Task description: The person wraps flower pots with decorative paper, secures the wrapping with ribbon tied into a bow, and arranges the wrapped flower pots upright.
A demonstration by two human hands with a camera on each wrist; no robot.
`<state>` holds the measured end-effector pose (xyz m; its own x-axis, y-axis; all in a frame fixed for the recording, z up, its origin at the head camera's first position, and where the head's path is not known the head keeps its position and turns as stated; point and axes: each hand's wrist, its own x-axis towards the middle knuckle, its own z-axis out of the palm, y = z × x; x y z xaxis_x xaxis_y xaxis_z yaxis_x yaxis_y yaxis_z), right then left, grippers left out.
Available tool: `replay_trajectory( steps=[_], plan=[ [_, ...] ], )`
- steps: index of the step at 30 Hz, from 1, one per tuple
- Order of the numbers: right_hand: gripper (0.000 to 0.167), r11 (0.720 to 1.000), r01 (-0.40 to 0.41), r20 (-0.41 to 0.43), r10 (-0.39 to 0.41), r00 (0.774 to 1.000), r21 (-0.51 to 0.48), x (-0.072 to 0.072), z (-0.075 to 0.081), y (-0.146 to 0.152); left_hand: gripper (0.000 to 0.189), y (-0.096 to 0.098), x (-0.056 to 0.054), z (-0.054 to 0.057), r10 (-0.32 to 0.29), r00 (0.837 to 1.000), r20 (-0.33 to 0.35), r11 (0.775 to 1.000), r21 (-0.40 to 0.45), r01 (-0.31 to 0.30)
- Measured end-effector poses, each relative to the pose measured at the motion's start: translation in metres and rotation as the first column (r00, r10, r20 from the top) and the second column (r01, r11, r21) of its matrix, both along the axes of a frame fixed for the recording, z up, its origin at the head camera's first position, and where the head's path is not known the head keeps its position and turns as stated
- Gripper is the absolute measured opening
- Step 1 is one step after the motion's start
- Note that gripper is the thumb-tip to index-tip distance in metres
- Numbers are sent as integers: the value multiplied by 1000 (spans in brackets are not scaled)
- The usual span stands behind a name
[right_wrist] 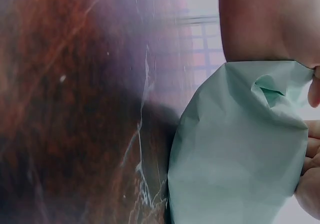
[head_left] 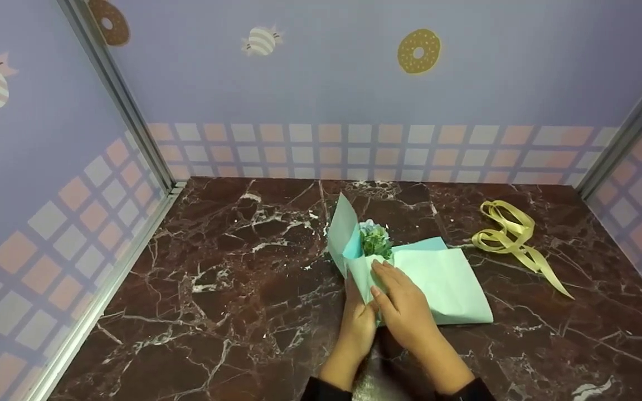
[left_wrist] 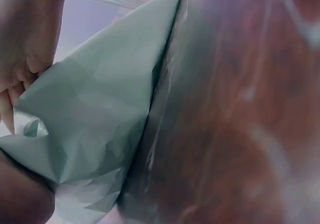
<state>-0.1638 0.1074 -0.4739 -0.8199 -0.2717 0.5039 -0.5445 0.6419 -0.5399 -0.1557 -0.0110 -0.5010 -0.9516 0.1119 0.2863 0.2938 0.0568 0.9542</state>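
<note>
A small bunch of blue and green flowers [head_left: 375, 239] lies partly wrapped in pale green paper [head_left: 441, 284], whose tall left flap stands up beside the blooms. My left hand [head_left: 358, 328] grips the gathered lower end of the wrap from the left. Pressed against the front of the paper, the right hand [head_left: 408, 306] has its fingers stretched toward the flowers. To the right of that hand the paper spreads out wide. Creased paper [left_wrist: 100, 104] fills the middle of the left wrist view, and folded paper [right_wrist: 240, 149] shows in the right wrist view. The flower stems are hidden.
A looped yellow ribbon [head_left: 507, 236] lies on the dark marbled table [head_left: 232, 334] to the right. Small white scraps [head_left: 308, 267] are scattered left of the bouquet. Patterned walls [head_left: 321, 83] close off the back and both sides.
</note>
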Motion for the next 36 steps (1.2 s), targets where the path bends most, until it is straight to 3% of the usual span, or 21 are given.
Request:
replay_trajectory(
  steps=[1,3,5,7,10,14,19,22,24,27,31,34,36],
  plan=[
    [50,1000,-2,1,2,1000,-7,-1,0,0,63,0,-2,0,23,996,-81,994,-107,-32],
    [57,1000,-3,8,3,1000,-20,-1,0,0,63,0,-3,1,49,976,-211,944,-311,-114],
    [63,999,0,21,1,1000,-37,-2,0,0,58,-1,-4,3,22,948,-318,864,-472,-178],
    [66,998,9,44,-7,999,-55,-2,1,0,56,-1,-5,4,-10,913,-408,782,-571,-247],
    [67,996,38,82,-32,996,-80,-3,3,-1,62,0,-6,8,-37,910,-413,716,-646,-264],
    [68,989,86,156,-67,986,-121,-4,7,-1,69,3,-6,13,-39,924,-381,649,-712,-266],
    [66,974,164,253,-121,960,-156,-6,13,-1,76,8,-5,16,-22,956,-293,639,-740,-212],
    [52,962,185,279,-125,952,-201,-7,15,-3,75,9,-6,16,-18,966,-260,631,-752,-191],
    [45,946,184,296,-101,950,-267,-6,16,-4,73,9,-6,15,-15,967,-254,639,-747,-186],
    [45,910,182,330,-53,943,-373,-6,14,-4,72,6,-6,13,-12,964,-267,675,-713,-189],
    [44,860,189,378,4,926,-474,-7,13,0,77,1,-7,13,-27,969,-244,774,-619,-134],
    [39,843,240,403,-30,915,-482,-7,15,4,76,-2,-8,14,-54,974,-218,842,-535,-73],
    [35,848,279,396,-89,914,-451,-6,17,6,72,-3,-8,14,-64,977,-202,871,-490,-44]
  ],
)
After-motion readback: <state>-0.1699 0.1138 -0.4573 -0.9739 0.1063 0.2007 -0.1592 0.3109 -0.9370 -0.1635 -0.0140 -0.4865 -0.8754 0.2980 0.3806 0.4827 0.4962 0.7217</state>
